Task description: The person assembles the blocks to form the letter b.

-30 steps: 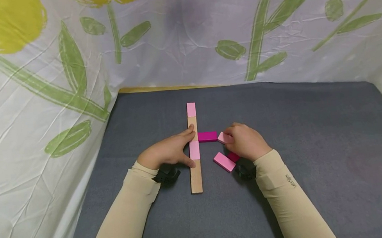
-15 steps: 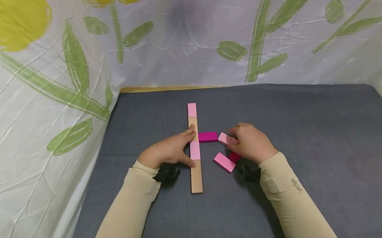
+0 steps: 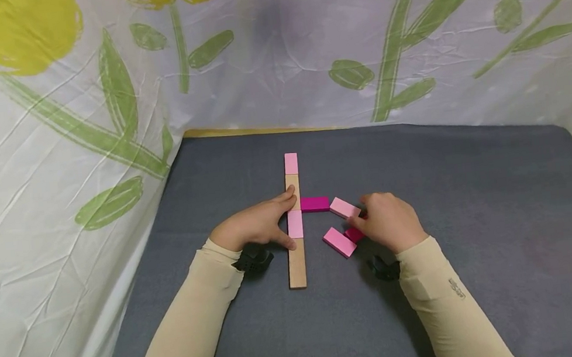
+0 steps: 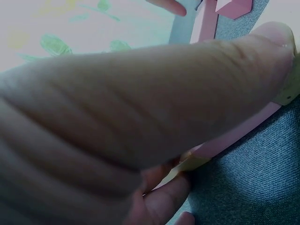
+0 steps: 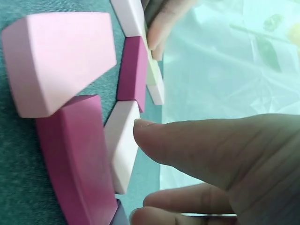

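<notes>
On woven grey cloth (image 3: 494, 237), the left hand (image 3: 253, 225) touches smooth oblong blocks (image 3: 297, 265).

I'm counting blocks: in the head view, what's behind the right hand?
Part of a crimson block shows behind the right hand; its remainder and anything else there are covered.

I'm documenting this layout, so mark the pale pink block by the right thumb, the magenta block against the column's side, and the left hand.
Pale pink block (image 3: 344, 207): head view, middle of its top face.
Magenta block (image 3: 315, 203): head view, middle of its top face.
Left hand (image 3: 253, 223): head view, back of the hand.
</notes>
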The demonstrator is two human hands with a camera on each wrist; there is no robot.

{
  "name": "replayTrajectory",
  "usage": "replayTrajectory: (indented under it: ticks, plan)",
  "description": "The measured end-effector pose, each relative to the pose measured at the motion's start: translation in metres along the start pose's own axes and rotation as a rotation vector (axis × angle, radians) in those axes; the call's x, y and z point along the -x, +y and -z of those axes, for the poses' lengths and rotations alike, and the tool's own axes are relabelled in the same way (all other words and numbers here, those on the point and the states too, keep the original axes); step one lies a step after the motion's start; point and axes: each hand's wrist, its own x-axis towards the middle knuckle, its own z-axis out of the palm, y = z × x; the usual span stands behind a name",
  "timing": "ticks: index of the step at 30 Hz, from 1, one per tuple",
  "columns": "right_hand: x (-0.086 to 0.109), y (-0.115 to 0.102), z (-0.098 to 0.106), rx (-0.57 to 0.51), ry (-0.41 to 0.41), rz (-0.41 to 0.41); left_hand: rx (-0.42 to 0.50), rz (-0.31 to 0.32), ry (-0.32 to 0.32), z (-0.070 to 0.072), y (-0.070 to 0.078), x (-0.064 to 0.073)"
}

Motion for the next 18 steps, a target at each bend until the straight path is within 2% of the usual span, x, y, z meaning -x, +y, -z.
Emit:
replayTrajectory:
  ticks: [3,8,13,18]
  plan:
    - [0.004,-0.001,-0.001,-0.029,-0.014,-0.059,-0.002,0.000,0.000,0.001,0.000,0.000]
    - [0.009,-0.004,-0.007,-0.089,0.024,-0.133,-0.004,0.004,-0.001,0.002,0.001,0.002]
    - [0.014,-0.005,-0.015,-0.113,0.038,-0.171,0.000,0.006,-0.005,0.002,0.001,0.002]
    - [0.017,-0.003,-0.020,-0.123,0.041,-0.175,0.004,0.009,-0.007,0.001,0.003,0.001]
